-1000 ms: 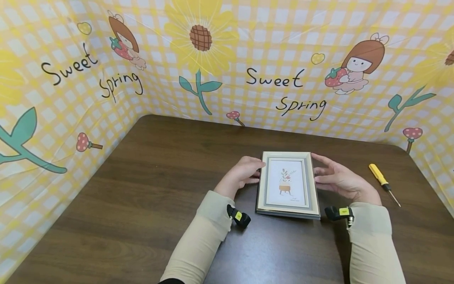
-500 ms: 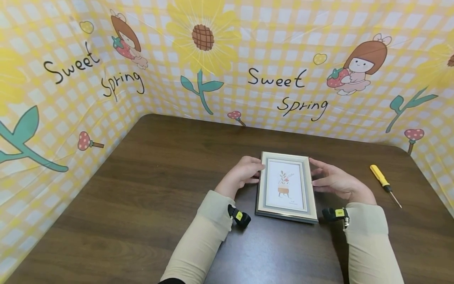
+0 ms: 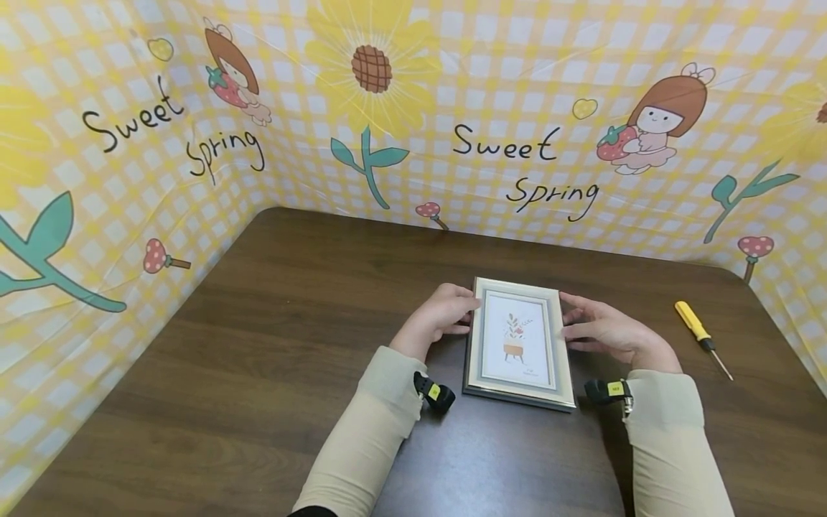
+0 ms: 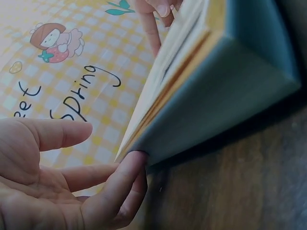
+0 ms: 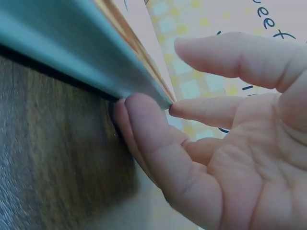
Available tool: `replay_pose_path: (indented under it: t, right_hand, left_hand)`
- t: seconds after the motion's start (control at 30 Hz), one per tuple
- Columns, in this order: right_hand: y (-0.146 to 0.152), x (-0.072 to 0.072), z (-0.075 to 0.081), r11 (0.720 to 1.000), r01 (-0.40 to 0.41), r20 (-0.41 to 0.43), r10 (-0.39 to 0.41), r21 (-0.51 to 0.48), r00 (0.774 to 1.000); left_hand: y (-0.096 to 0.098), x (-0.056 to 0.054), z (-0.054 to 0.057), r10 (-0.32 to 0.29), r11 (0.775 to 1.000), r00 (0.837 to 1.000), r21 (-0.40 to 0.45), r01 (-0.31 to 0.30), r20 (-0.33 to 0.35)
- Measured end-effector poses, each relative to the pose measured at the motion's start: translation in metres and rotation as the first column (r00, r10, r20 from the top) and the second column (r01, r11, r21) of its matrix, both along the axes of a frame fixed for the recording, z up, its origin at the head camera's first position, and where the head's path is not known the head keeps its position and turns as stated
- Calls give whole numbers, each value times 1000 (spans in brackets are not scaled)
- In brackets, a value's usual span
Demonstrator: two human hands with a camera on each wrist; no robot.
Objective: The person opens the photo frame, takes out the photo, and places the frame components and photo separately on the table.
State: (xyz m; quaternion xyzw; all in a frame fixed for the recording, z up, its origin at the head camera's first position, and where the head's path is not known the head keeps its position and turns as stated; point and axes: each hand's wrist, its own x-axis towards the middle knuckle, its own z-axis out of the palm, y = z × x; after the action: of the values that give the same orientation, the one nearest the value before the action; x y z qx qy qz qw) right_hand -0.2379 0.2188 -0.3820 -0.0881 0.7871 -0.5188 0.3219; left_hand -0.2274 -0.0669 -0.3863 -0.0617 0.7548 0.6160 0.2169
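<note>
A cream and grey picture frame [image 3: 481,337] lies face up on the dark wooden table, its print of a potted plant showing. My left hand [image 3: 446,312] is at the left side of it. In the left wrist view, fingertips [image 4: 136,160] touch the frame's side wall [image 4: 206,96] while the thumb stands off it. On the opposite side is my right hand [image 3: 610,330]. Its fingers [image 5: 148,120] meet the side wall [image 5: 72,52] near a corner in the right wrist view, with the thumb apart from the frame.
A yellow-handled screwdriver [image 3: 694,323] lies to the right of my right hand. The brown table [image 3: 278,345] is bounded at the back and sides by a yellow checked cloth [image 3: 291,143] with printed flowers and lettering.
The picture frame has turned a little clockwise, its right side coming nearer to me. My right hand has moved slightly left along with it, while my left hand has hardly moved.
</note>
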Motion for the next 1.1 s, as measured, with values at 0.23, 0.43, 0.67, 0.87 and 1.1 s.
replay_pose_path:
  t: [0.23, 0.43, 0.67, 0.87, 1.1]
  right_hand:
    - [0, 0, 3, 999, -1, -4, 1, 48, 1000]
    - [0, 3, 7, 990, 36, -10, -35, 140, 999]
    - [-2, 7, 7, 980, 34, 13, -37, 194, 999]
    - [-7, 8, 4, 973, 0, -19, 5, 231, 1000]
    - [-8, 9, 6, 970, -30, -26, 37, 242, 999]
  left_hand:
    - [-6, -1, 2, -17, 997, 1000, -70, 17, 1]
    - [-12, 4, 5, -29, 985, 1000, -170, 28, 1]
    - [-12, 10, 9, -57, 976, 998, -207, 61, 24]
    - [-8, 11, 9, -75, 962, 997, -262, 75, 9]
    - [-7, 8, 8, -103, 938, 995, -334, 94, -9]
